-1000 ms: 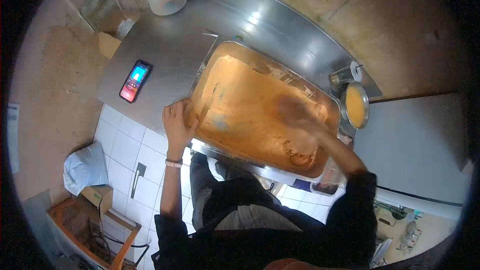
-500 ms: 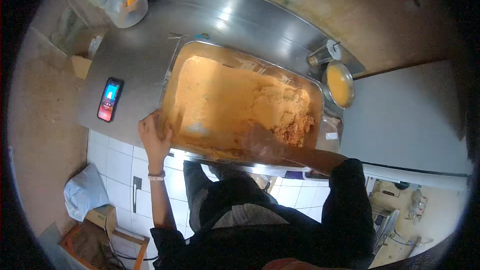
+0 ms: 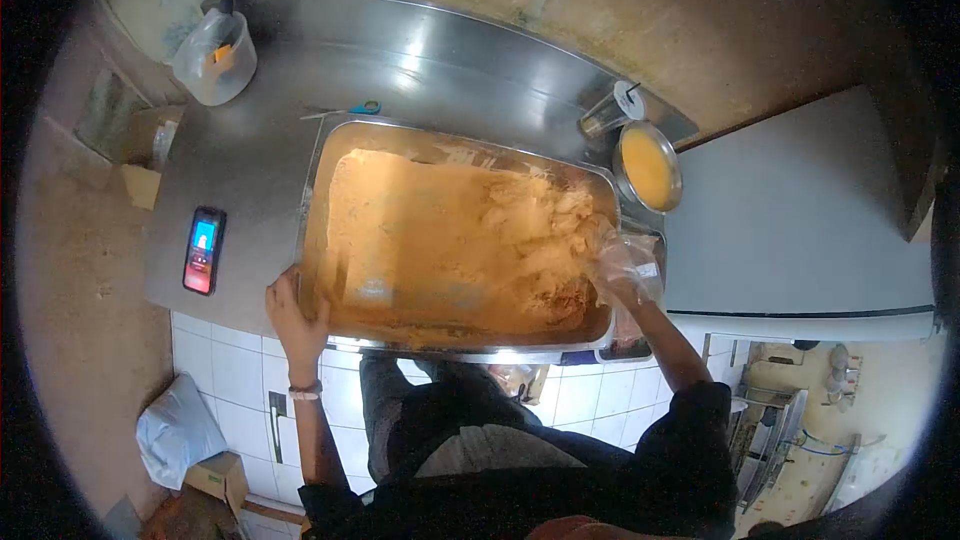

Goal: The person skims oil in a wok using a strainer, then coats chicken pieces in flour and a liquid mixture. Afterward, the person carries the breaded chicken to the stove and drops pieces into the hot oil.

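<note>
1. Orange powder [image 3: 410,230] is apparently being worked by hand inside the rectangular metal pan [image 3: 400,141] on the steel worktop [image 3: 250,160].
2. Its near-left corner is being touched by the left hand [image 3: 298,320], thumb spread; any pinching cannot be told.
3. The right hand [image 3: 615,272], at the right end, is being veiled by clear plastic [image 3: 636,252]; grip unclear.
4. Crumbly clumps [image 3: 558,290] are being bordered by smoother powder; breaking-up is seemingly being called for.
</note>
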Motion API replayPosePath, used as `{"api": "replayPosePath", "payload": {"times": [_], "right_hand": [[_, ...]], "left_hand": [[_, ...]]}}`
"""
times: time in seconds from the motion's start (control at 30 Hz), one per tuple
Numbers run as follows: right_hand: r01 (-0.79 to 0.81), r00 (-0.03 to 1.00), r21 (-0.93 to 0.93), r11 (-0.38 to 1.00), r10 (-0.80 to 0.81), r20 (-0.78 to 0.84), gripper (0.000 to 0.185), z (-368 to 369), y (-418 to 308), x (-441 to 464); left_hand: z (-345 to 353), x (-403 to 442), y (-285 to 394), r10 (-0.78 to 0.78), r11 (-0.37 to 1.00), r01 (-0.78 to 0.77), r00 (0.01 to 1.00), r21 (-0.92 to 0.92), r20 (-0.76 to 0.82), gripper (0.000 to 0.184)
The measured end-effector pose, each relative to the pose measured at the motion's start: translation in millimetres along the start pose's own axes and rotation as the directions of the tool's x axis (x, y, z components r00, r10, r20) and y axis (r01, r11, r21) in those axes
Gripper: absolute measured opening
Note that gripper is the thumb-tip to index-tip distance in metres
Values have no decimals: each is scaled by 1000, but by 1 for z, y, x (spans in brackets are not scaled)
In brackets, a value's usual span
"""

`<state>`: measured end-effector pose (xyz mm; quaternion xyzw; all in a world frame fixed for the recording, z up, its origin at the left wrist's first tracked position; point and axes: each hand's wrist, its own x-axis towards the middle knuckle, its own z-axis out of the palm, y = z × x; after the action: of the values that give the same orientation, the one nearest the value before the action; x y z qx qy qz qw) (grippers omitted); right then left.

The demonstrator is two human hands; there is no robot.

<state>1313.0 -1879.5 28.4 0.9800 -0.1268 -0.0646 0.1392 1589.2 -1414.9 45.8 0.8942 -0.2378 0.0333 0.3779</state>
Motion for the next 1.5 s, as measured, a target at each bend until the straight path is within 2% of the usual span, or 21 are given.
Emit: {"api": "replayPosePath", "payload": {"times": [0.07, 0.13, 0.27, 0.37, 0.47, 0.63, 0.73, 0.87, 0.97, 1.03, 1.07, 1.17, 1.2, 1.23, 1.27, 1.3, 1.33, 1.37, 1.4, 1.43, 1.5], "right_hand": [[-202, 979, 227, 953, 195, 53, 40, 17, 3, -3], [-298, 954, 324, 898, 290, 72, 38, 31, -2, 3], [-311, 948, 386, 869, 312, 60, 35, 35, -34, 30], [-174, 982, 409, 896, 188, 5, 33, 23, -67, 54], [64, 997, 418, 906, -35, -75, 31, -4, -110, 86], [427, 904, 329, 842, -410, -122, 30, -46, -172, 133], [462, 886, 324, 825, -447, -123, 30, -66, -164, 108], [307, 951, 475, 824, -276, -136, 30, -91, -113, 8], [56, 998, 552, 832, -66, -1, 30, -66, -74, -46], [-150, 989, 600, 786, 109, 104, 30, -32, -59, -61], [-255, 967, 651, 715, 198, 162, 30, -16, -56, -64], [-465, 863, 828, 312, 367, 346, 30, 16, -60, -62], [-486, 873, 708, 513, 317, 370, 30, 5, -69, -53], [-366, 878, 275, 889, 232, 418, 29, -7, -80, -49], [-363, 879, 283, 887, 226, 420, 29, -4, -93, -44], [-479, 875, 796, 370, 268, 402, 28, 4, -100, -38], [-320, 853, 883, -343, 302, 426, 27, 11, -108, -37], [-299, 865, 914, -276, 325, 381, 28, 18, -114, -26], [-345, 898, 935, 83, 321, 302, 29, 19, -120, -8], [-325, 926, 878, 351, 309, 219, 31, 20, -125, 12], [-242, 962, 882, 405, 220, 162, 33, 16, -138, 56]], "left_hand": [[-1, 1, 2, -11, 1000, 11, 1000, 0, 2, 48], [-1, 2, 3, 13, 1000, -13, 1000, 0, 5, 47], [-3, 4, 6, 12, 1000, -13, 1000, 29, 26, 46], [-2, 3, 6, 26, 999, -26, 1000, 47, 3, 46], [-1, 4, 6, 24, 999, -24, 1000, 38, 16, 45], [-3, 2, 3, 19, 999, -20, 999, 31, 43, 41], [-3, 2, 1, 71, 997, -71, 997, -8, 40, 39], [-1, 1, 0, 65, 998, -63, 997, -30, 42, 40], [-5, 3, 1, 61, 998, -60, 997, -21, 54, 40], [-4, 4, 1, 71, 997, -69, 995, -29, 72, 40], [-3, 3, 0, 67, 997, -66, 996, -26, 58, 41], [-1, 3, -3, 73, 997, -72, 996, -18, 43, 41], [-1, 2, -4, 78, 997, -78, 996, -11, 35, 41], [-2, 1, -4, 72, 997, -72, 997, -2, 37, 41], [-2, 2, -3, 63, 998, -63, 997, -10, 53, 41], [-1, 3, -2, 52, 998, -51, 997, -23, 62, 40], [-2, 1, -2, 43, 999, -42, 997, -20, 64, 40], [-2, 2, -2, 12, 999, -7, 996, -48, 90, 40], [-2, 3, -2, -20, 997, 28, 994, -76, 109, 41], [-2, 3, -3, -26, 997, 33, 995, -72, 94, 41], [-1, 3, -5, 11, 1000, -8, 995, -29, 95, 42]]}}
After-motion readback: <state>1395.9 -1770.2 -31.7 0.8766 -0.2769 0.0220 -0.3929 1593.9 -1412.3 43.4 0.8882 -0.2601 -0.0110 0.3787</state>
